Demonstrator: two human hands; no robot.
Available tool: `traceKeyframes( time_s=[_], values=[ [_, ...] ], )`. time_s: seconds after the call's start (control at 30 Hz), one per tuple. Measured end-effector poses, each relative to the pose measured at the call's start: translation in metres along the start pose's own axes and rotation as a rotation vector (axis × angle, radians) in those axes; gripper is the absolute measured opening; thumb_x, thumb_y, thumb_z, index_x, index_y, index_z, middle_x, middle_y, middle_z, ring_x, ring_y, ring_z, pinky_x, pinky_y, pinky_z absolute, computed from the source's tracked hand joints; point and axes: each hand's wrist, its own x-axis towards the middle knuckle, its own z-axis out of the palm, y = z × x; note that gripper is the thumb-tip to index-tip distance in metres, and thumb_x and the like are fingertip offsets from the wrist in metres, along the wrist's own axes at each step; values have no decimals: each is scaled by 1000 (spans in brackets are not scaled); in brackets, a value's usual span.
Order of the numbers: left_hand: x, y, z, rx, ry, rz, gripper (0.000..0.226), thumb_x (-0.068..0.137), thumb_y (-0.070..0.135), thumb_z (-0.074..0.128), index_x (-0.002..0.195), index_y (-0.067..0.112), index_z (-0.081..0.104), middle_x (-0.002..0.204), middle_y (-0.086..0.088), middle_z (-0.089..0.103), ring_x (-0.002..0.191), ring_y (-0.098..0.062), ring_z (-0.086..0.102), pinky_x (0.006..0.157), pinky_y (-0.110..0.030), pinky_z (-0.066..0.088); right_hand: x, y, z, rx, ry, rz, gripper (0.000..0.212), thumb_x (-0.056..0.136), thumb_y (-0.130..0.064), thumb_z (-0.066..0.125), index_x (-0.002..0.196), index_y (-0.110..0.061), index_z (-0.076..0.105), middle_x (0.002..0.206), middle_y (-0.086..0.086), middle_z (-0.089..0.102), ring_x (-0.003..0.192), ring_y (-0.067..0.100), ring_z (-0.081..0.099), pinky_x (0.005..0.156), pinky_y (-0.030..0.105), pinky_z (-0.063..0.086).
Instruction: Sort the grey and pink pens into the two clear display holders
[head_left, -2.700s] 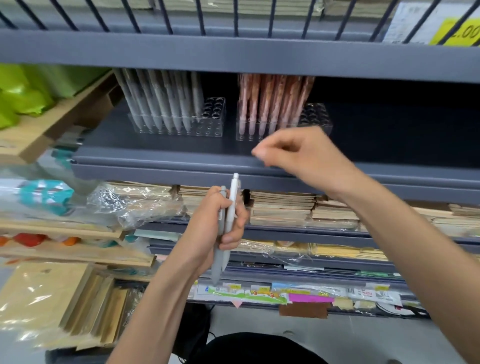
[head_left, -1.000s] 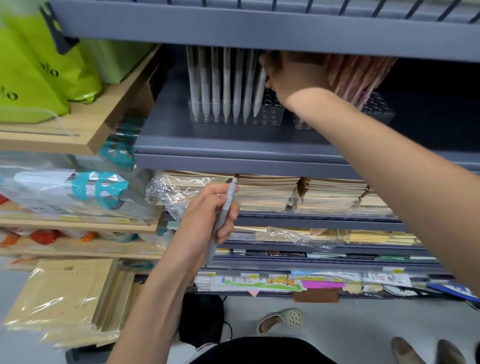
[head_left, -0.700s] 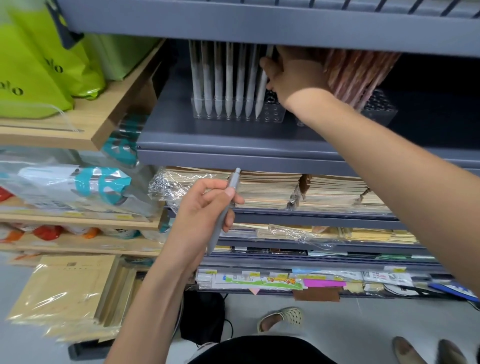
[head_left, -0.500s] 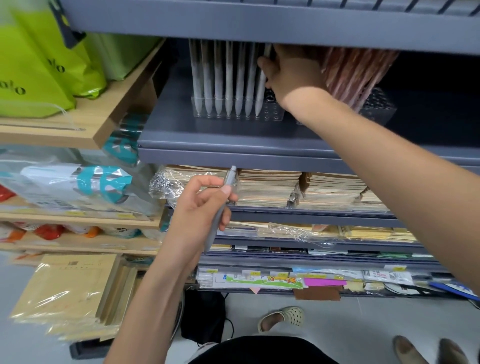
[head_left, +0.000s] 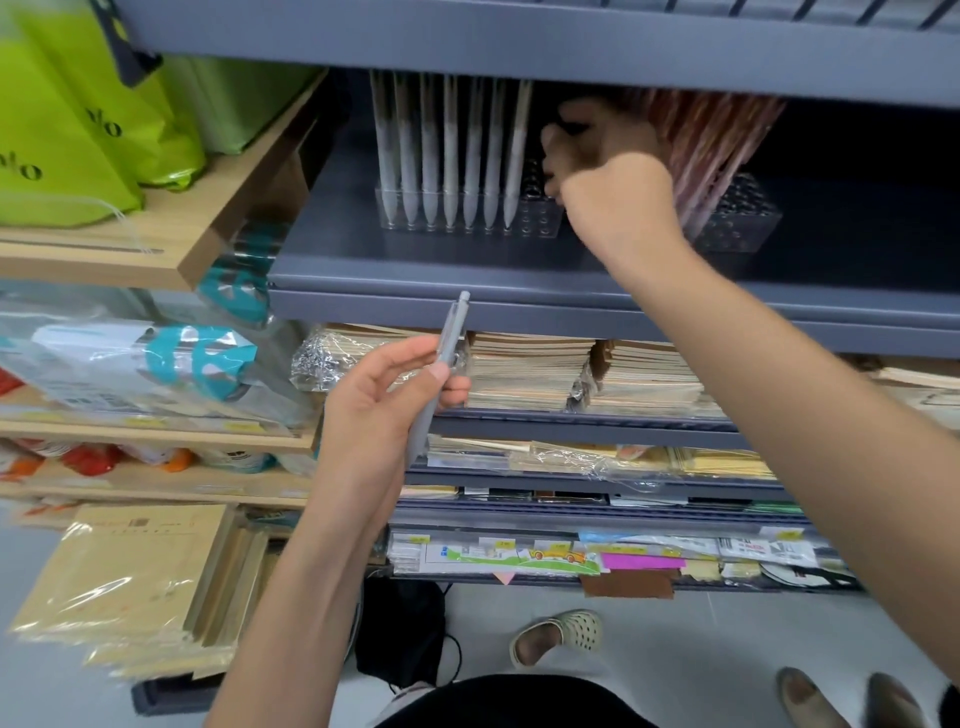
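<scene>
Left hand (head_left: 384, 410) is low in front of the shelving, thumb and fingers (head_left: 439, 373) pinching one grey pen (head_left: 453, 332), clicker end up and tilted toward the shelf (head_left: 467, 270). Right hand (head_left: 610, 176) is up on that shelf, between the two clear holders. Its fingers are curled and blurred, and I can't tell whether they hold anything.

The left holder (head_left: 540, 223) shows a neat row of grey pens (head_left: 449, 156) standing upright, with free holes at its right end, just beside the right hand. The right holder (head_left: 743, 218) carries the pink pens (head_left: 717, 140), leaning, partly hidden behind the wrist.

The step in hand, as I read it, is getting this grey pen into the left holder. Best way: pass it to the right hand at mid-barrel, tip down, and aim for the free hole next to the end of the grey row. The upper shelf (head_left: 519, 31) hangs low over the pens, so it likely has to go in tilted, then be stood straight. Go gently, because a bump could tip the row.
</scene>
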Motion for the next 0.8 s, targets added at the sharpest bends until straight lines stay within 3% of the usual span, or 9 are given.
traceKeyframes(
  time_s=[0.03,0.1,0.2,0.27,0.4,0.5,0.57,0.7,0.8],
  values=[
    [0,0,2,-17,17,6,18,89,2,66,103,12,71,91,-10,76,82,-25,74,79,-29,59,-12,2,-3,67,-9,5,15,90,-25,56,102,-26,66,88,7,73,81,21,69,79,42,56],
    [1,-1,7,-44,35,27,16,89,-1,66,102,8,71,91,-12,76,80,-25,75,78,-29,59,-37,4,-7,108,-127,-6,11,87,-27,61,81,-26,70,74,-3,73,64,8,67,66,31,54],
    [3,-3,16,-58,35,49,15,89,-3,65,102,4,69,91,-16,74,78,-24,75,76,-28,59,-68,5,-8,129,-378,-16,18,84,-41,70,81,-24,75,73,-11,72,62,-4,60,64,19,48],
    [4,-3,22,-62,24,48,15,87,-2,67,101,5,69,92,-19,73,77,-25,75,75,-27,59,-77,9,-7,173,-452,1,16,83,-39,74,85,-23,77,74,-13,72,66,-5,57,64,15,46],
    [3,-5,31,-27,-34,47,16,87,8,69,103,9,70,95,-15,75,82,-28,76,76,-29,59,-79,15,-12,290,-409,59,8,82,-24,77,85,-17,76,72,-6,70,62,2,58,59,15,45],
    [2,-9,32,5,-62,23,19,91,8,66,110,11,71,101,-11,76,83,-27,75,76,-29,59,-74,19,-24,410,-242,92,3,85,-22,74,86,-19,74,79,5,72,62,7,61,58,21,48],
    [1,-11,33,51,-50,24,21,94,4,65,111,13,72,102,-9,77,84,-26,75,76,-28,59,-72,21,-30,498,-149,101,4,87,-20,71,90,-18,73,79,3,72,65,10,63,59,24,51],
    [2,-12,40,125,-12,69,21,94,0,65,110,12,72,95,-7,78,85,-23,76,76,-24,59,-82,23,-26,632,-238,160,12,89,-15,69,100,-10,70,82,7,73,69,17,68,62,26,55],
    [5,-9,45,244,-4,112,21,94,2,66,113,10,71,96,-5,77,87,-17,75,78,-24,57,-88,24,-20,600,-314,185,8,88,-10,69,96,-6,70,77,8,73,67,18,69,62,25,56]
  ],
)
